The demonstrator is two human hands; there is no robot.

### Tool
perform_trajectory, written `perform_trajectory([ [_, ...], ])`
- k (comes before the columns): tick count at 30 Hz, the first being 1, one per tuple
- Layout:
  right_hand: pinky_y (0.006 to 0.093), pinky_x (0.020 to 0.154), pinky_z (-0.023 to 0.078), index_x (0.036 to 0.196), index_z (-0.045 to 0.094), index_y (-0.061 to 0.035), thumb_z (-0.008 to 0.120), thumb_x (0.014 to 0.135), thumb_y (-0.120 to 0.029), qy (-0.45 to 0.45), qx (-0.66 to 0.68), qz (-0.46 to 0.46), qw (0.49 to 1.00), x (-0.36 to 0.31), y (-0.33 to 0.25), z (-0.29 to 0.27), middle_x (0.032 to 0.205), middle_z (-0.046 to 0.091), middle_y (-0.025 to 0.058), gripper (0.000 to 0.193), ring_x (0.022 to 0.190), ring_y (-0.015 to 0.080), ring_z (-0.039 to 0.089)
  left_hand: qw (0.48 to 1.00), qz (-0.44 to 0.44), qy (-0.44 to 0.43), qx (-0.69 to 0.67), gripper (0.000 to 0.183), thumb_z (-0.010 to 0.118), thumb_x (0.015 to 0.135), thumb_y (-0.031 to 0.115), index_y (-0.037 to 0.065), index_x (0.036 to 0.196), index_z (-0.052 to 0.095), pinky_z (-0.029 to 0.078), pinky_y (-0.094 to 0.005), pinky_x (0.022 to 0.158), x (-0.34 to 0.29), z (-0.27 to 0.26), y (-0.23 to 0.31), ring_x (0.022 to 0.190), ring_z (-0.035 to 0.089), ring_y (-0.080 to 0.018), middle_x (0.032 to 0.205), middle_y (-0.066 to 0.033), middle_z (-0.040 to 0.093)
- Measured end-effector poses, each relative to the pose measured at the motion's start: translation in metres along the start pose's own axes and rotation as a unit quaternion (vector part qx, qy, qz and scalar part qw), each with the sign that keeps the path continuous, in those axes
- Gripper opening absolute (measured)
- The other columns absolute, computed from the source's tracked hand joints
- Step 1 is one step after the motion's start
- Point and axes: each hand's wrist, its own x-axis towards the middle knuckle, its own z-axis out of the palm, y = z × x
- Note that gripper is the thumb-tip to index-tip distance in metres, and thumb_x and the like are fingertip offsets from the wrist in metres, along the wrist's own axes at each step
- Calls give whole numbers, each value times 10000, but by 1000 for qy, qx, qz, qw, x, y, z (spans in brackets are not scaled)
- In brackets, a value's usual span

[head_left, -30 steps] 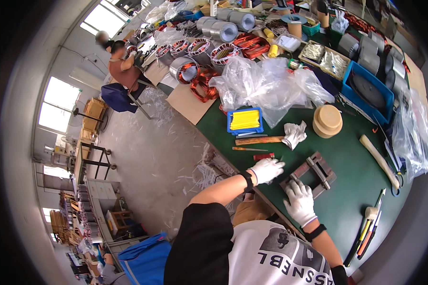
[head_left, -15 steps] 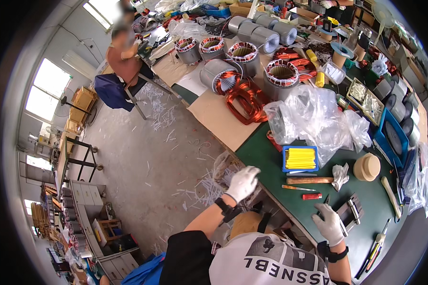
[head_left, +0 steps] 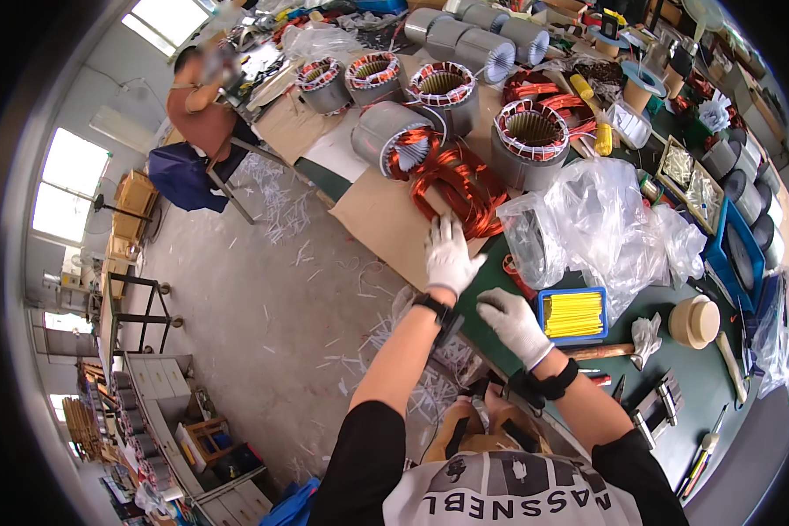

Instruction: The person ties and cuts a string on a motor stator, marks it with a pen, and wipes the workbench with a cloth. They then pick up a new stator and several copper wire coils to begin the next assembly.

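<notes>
My left hand [head_left: 451, 256], in a white glove, reaches to the near edge of a bundle of orange-red copper wire coils [head_left: 469, 197], fingers stretched out flat. The fingertips are at the bundle; whether they press on it I cannot tell. My right hand [head_left: 513, 326], also gloved, hovers over the green bench edge beside a blue tray [head_left: 545, 330] of yellow strips [head_left: 575, 313], fingers apart and holding nothing. Behind the coils lies a grey motor stator [head_left: 386, 138] on its side, with copper wire at its opening. An upright wound stator [head_left: 530, 145] stands to their right.
Clear plastic bags [head_left: 600, 210] lie right of the coils. A wooden-handled hammer [head_left: 598, 351], a round wooden block [head_left: 694, 322] and a metal fixture [head_left: 659, 405] sit on the near bench. Brown board [head_left: 373, 219] covers the left edge. A seated person [head_left: 203, 123] works far left.
My left hand has moved forward to the copper coils. My right hand has swung left from near the metal fixture to beside the blue tray. The view has shifted slightly.
</notes>
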Motion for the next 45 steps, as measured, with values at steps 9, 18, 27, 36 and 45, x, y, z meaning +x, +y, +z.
perform_trajectory([
  [9, 293, 746, 484, 1035, 631, 58, 582, 876, -158, 45, 1, 127, 991, 5, 15, -20, 858, 663, 113, 272, 813, 158, 613, 994, 109, -31, 14, 660, 774, 664, 442, -10, 1097, 564, 322, -467, 1064, 80, 47, 18, 1143, 527, -344, 1184, -209, 588],
  [18, 279, 762, 463, 1101, 629, 16, 572, 919, -216, 300, 160, 161, 926, 77, 31, 11, 940, 650, 61, 300, 835, 151, 586, 968, 190, -133, -96, 154, 631, 652, 168, 91, 777, 676, 408, -425, 846, 69, 28, -27, 718, 645, -331, 732, -170, 674],
  [27, 439, 895, 542, 1258, 529, -35, 575, 926, -474, 202, 689, 86, 691, 157, 17, 96, 1192, 617, 182, 552, 1044, 319, 631, 859, 377, -269, -219, 384, 683, 624, 187, 17, 965, 640, 391, -431, 1043, 64, -28, -156, 1163, 505, -390, 1068, -180, 620],
  [36, 402, 722, 587, 1314, 471, 29, 622, 899, -423, 169, 690, 21, 704, 143, -32, 139, 993, 660, 173, 632, 850, 306, 663, 795, 509, -324, -66, 445, 661, 664, 201, 63, 1086, 634, 397, -438, 1039, 74, -100, -177, 1136, 526, -344, 1085, -152, 619],
  [45, 433, 816, 512, 1013, 626, -21, 589, 856, -155, 211, 662, -20, 719, 155, -63, 123, 696, 540, 38, 210, 841, 253, 616, 874, 343, -42, -342, 319, 687, 770, 229, 40, 1020, 632, 489, -414, 898, 108, -149, -216, 1053, 596, -351, 1012, -149, 644],
])
